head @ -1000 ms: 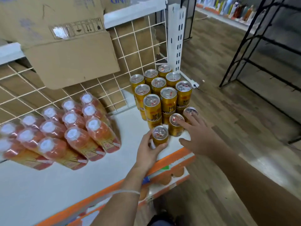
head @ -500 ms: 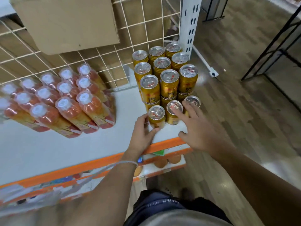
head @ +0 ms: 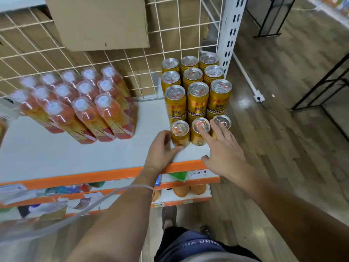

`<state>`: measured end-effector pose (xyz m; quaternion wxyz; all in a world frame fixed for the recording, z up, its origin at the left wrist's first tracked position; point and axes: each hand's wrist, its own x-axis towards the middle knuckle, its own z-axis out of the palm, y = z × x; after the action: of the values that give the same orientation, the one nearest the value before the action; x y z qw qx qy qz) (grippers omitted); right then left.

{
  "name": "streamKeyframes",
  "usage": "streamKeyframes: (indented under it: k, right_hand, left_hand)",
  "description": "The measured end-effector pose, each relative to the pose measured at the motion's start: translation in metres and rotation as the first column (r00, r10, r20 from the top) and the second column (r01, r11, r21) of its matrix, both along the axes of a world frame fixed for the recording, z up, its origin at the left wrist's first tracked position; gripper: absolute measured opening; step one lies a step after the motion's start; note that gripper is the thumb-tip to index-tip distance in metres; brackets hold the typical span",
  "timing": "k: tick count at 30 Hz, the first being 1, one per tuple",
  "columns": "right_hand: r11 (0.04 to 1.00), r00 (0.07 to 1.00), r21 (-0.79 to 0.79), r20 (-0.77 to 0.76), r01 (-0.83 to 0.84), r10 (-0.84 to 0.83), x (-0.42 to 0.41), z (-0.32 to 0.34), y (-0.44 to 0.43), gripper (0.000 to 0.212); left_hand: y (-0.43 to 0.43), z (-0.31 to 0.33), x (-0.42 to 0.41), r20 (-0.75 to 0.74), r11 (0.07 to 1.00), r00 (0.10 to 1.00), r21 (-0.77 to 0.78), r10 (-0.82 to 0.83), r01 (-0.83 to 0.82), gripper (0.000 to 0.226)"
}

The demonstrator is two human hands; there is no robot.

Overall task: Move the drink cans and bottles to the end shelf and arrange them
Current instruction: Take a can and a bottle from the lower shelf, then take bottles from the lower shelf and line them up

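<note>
You stand over a white shelf (head: pixel 56 152), looking down at its right end, where a white post (head: pixel 231 40) rises. Gold cans (head: pixel 198 95) stand packed in rows just left of the post. Three shorter-looking ones form the row farthest out from it. Your left hand (head: pixel 160 152) grips the front-left can (head: pixel 179 129) low on its side, with the thumb curled across its base. A second ago this can sat forward and left of its neighbours. It has now slid back level with them, so the front row reads as one straight line and this corner looks close to finished. Your right hand (head: pixel 226 154) has kept its place, fingers spread. Its index tip presses the middle can (head: pixel 200 125), and another finger reaches toward the right can (head: pixel 222 121). You cannot tell whether that finger touches the lid. Well left of the post sits a wrapped pack of orange bottles (head: pixel 85 104), blurred, leaning and not yet arranged. Your left fingers are hidden behind the can. The bottom layer of cans is mostly covered by the row in front. Goods on the shelves below, beneath the post's level, are too smeared to name.
</note>
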<state>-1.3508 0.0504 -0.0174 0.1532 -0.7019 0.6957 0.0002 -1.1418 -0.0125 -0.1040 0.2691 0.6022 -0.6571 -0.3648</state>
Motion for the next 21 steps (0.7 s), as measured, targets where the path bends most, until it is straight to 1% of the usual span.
streamKeyframes:
  k: [7,10,14,16,18,19,21]
  right_hand:
    - [0.999,1.0,0.032,0.004,0.016,-0.016,0.0,0.003,-0.001,0.1]
    - [0.998,0.999,0.065,0.026,0.021,-0.023,0.001,0.005,0.0,0.101]
    - [0.993,0.999,0.12,0.033,-0.01,0.006,-0.002,0.016,-0.003,0.097]
    - [0.996,0.999,0.085,0.031,-0.025,0.023,-0.002,0.027,-0.004,0.089]
    - [0.998,0.998,-0.021,0.015,-0.064,0.065,0.006,0.043,-0.006,0.078]
    - [0.994,0.995,-0.063,0.035,-0.087,0.089,0.014,0.052,-0.008,0.074]
    - [0.983,0.982,-0.08,0.086,-0.162,0.169,0.038,0.072,-0.011,0.071]
  left_hand:
    - [0.0,0.008,0.0,0.006,0.999,0.999,0.008,-0.036,0.036,0.058]
    - [0.002,0.012,-0.001,0.026,0.998,0.999,0.049,-0.036,0.034,0.059]
    - [0.002,0.024,-0.003,0.097,0.991,0.993,0.121,-0.067,0.055,0.058]
    - [0.007,0.038,0.0,0.165,0.987,0.983,0.15,-0.075,0.05,0.066]
    - [0.016,0.06,0.013,0.255,0.993,0.967,0.12,-0.009,-0.023,0.073]
    - [0.023,0.074,0.022,0.302,0.994,0.952,0.079,0.046,-0.073,0.071]
    - [0.042,0.102,0.046,0.381,0.99,0.914,-0.032,0.141,-0.139,0.064]
